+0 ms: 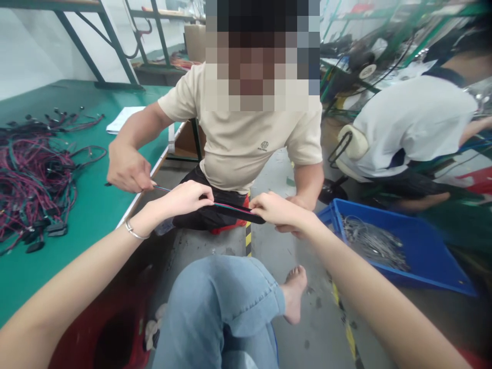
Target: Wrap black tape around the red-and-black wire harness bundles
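Observation:
A thin bundle of wires (pixel 232 207), with red, green and dark strands, is stretched across the middle of the head view. My left hand (pixel 189 198) pinches it between thumb and fingers. Further right, my right hand (pixel 271 206) pinches the same wires, close to a co-worker's hand (pixel 295 205). That person's other hand (pixel 128 166) grips the far left end of the wires. A long black piece (pixel 240 214) lies just under the wires between my hands; whether it is joined to them I cannot tell.
On the green table (pixel 88 195) at left lies a tangled heap of wire harnesses (pixel 34 174) beside white paper (pixel 125 119). A blue bin (pixel 426 256) of grey cables stands on the floor at right. One co-worker (pixel 246 138) faces me; another person (pixel 415 123) bends over behind.

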Demonstrator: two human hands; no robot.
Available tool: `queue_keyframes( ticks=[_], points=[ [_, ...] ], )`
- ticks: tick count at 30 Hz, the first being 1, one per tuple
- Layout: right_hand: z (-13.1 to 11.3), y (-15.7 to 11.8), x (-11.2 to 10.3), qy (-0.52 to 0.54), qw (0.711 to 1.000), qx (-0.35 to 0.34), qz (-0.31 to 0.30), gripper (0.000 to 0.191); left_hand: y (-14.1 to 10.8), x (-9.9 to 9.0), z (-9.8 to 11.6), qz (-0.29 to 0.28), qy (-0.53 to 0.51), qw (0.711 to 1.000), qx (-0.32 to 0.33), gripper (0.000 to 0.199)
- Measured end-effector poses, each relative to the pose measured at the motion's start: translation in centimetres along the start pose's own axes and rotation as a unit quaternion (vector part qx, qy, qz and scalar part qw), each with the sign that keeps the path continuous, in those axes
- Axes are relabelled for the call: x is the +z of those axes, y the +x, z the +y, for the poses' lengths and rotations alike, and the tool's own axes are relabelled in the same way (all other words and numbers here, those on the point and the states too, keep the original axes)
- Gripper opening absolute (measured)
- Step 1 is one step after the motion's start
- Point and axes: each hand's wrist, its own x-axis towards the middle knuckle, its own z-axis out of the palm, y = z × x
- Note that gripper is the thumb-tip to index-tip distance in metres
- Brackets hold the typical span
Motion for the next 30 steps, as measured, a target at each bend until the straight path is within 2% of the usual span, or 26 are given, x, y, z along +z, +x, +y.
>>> queue_keyframes(
  ticks=[5,9,16,18,19,22,23,25,28,30],
  points=[
    [-0.1,-0.4,-0.3,-0.017,1.000,0.015,0.003,0.018,0.0,-0.3,-0.5,-0.005,-0.018,0.999,0.026,0.016],
    [0.3,-0.6,-0.1,-0.029,0.999,0.019,0.013,0.017,-0.2,-0.3,-0.7,0.022,-0.020,0.999,0.027,0.015],
    [1.2,-0.8,-0.2,-0.064,0.998,0.022,0.011,0.020,-0.1,-0.1,-1.2,0.010,-0.016,1.000,0.018,0.038],
    [0.9,-1.5,-0.2,-0.062,0.997,0.031,0.044,0.019,0.0,-0.4,-1.2,-0.006,0.002,1.000,0.019,0.037],
    [0.6,-2.1,-0.1,-0.049,0.994,0.034,0.087,0.020,0.0,-0.6,-1.1,-0.017,0.011,1.000,0.021,0.035],
    [-1.0,-4.4,1.6,0.094,0.963,0.053,0.246,0.028,0.5,-1.0,-0.5,-0.055,0.025,0.998,0.033,0.032],
    [-1.6,-5.1,2.6,0.167,0.945,0.070,0.272,0.028,0.9,-1.0,-0.2,-0.066,0.024,0.997,0.038,0.033],
    [-2.6,-6.4,4.8,0.271,0.914,0.117,0.279,0.028,1.9,-0.7,0.7,-0.083,0.014,0.995,0.049,0.036],
    [-3.6,-7.8,7.9,0.254,0.884,0.217,0.328,0.029,4.2,0.1,2.1,-0.106,-0.020,0.991,0.077,0.038],
    [-3.7,-8.5,9.1,0.203,0.891,0.244,0.323,0.029,5.4,0.5,2.8,-0.128,-0.042,0.986,0.095,0.038]
  ],
)
